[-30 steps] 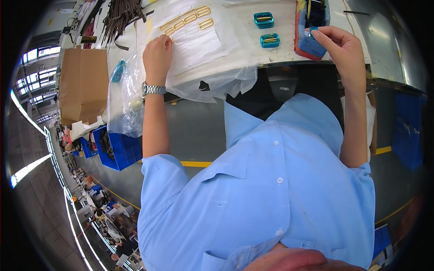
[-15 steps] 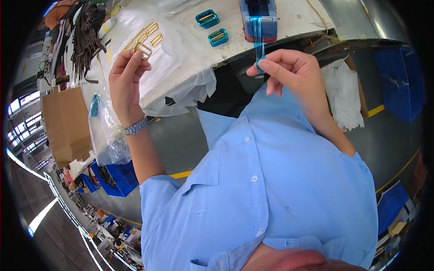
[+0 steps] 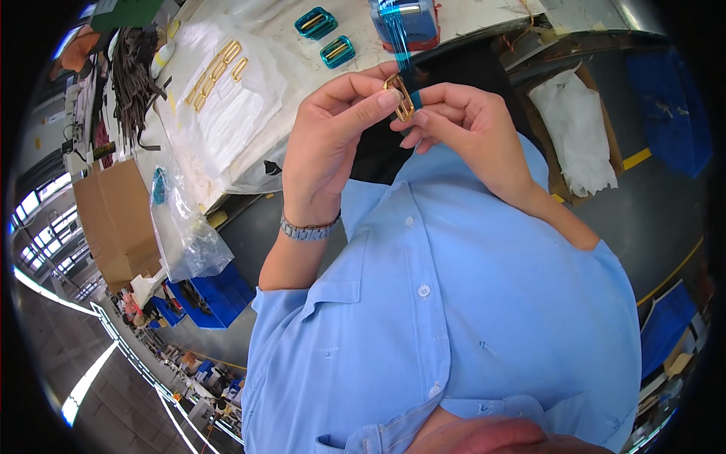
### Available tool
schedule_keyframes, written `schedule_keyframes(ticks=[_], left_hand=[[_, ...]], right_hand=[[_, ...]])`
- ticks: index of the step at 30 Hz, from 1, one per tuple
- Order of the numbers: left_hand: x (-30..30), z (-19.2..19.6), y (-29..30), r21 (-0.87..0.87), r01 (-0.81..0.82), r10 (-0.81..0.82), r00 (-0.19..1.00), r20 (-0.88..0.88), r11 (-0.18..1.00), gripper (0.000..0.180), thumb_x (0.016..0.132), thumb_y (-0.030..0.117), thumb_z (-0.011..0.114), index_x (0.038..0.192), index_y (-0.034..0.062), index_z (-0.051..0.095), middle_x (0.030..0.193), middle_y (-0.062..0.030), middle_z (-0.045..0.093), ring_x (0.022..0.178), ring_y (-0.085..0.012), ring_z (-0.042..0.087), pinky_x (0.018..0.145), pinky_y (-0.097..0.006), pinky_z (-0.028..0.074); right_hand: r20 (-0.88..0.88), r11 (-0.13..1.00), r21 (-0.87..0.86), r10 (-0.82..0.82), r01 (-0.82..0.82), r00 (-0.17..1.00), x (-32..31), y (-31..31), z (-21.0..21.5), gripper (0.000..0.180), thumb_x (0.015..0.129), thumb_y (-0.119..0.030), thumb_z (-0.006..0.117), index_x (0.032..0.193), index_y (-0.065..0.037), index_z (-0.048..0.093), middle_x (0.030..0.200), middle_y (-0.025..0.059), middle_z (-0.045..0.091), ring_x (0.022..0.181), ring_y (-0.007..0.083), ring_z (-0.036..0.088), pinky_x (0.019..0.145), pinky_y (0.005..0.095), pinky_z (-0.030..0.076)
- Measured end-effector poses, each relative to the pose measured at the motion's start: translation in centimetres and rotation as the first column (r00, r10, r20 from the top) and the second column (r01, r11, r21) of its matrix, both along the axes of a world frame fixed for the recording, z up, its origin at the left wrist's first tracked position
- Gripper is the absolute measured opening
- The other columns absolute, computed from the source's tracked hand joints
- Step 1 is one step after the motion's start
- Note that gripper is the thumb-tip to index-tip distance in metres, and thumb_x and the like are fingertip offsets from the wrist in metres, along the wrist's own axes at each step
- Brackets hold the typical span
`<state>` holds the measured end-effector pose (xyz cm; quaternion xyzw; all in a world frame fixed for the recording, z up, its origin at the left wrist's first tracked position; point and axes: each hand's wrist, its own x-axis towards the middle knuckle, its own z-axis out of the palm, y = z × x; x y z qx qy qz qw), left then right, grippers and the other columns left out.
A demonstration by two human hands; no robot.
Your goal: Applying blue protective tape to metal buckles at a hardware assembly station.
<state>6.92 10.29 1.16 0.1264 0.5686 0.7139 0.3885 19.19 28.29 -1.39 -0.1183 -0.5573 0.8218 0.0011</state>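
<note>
My left hand (image 3: 327,147) pinches a small gold metal buckle (image 3: 399,97) between thumb and forefinger, close in front of my chest. My right hand (image 3: 461,125) meets it from the other side, fingers on the buckle and on a strip of blue transparent film (image 3: 398,47). The film runs up to a blue roll in a red holder (image 3: 409,21) on the table edge. Two wrapped blue buckles (image 3: 327,36) lie on the table beyond my hands. A row of several bare gold buckles (image 3: 214,73) rests on white sheeting at the left.
A white-covered table (image 3: 249,106) spans the top. Dark straps (image 3: 134,79) lie at its far left. A cardboard box (image 3: 113,219) and a clear plastic bag (image 3: 184,227) hang below the table. White cloth sits in a box (image 3: 578,132) at the right. Blue bins (image 3: 204,299) stand on the floor.
My left hand left the gold buckles on the sheeting and came to my chest with one buckle. My right hand pulled the blue film off the roll and joined it.
</note>
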Motion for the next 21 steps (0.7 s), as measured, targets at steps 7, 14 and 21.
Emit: schedule_keyframes(ticks=[7, 14, 21], left_hand=[[-0.9, -0.2, 0.1, -0.102, 0.061, -0.06, 0.998, 0.016, 0.993, 0.013, 0.104, 0.012, 0.074, 0.109, 0.0007, 0.073, 0.129, -0.0167, 0.074, 0.113, -0.0206, 0.071, 0.106, -0.037, 0.053], [-1.8, -0.4, 0.8, -0.13, 0.101, -0.094, 0.994, 0.06, 0.986, 0.015, 0.104, 0.015, 0.074, 0.106, 0.0005, 0.073, 0.12, -0.0157, 0.077, 0.108, -0.018, 0.072, 0.1, -0.034, 0.056], [-2.0, -0.9, 1.4, -0.161, 0.101, -0.1, 0.995, 0.012, 0.982, 0.015, 0.103, 0.015, 0.075, 0.105, 0.0002, 0.074, 0.118, -0.0161, 0.077, 0.108, -0.0182, 0.072, 0.1, -0.033, 0.056]], right_hand=[[-0.014, 1.0, -0.013, 0.002, -0.002, 1.0, 0.0, -0.1, -0.1, 0.024, 0.107, -0.007, 0.062, 0.125, 0.007, 0.072, 0.107, 0.0126, 0.081, 0.089, 0.0154, 0.077, 0.079, 0.0281, 0.062], [-0.03, 1.0, -0.006, 0.005, -0.005, 1.0, -0.2, -0.1, -0.2, 0.026, 0.106, -0.01, 0.066, 0.125, 0.007, 0.072, 0.104, 0.0124, 0.081, 0.088, 0.0155, 0.078, 0.077, 0.0277, 0.062], [0.037, 0.995, -0.097, -0.015, 0.018, 0.999, -1.0, 0.3, -0.6, 0.032, 0.104, -0.019, 0.075, 0.119, 0.009, 0.074, 0.102, 0.0155, 0.08, 0.087, 0.0192, 0.08, 0.076, 0.029, 0.064]])
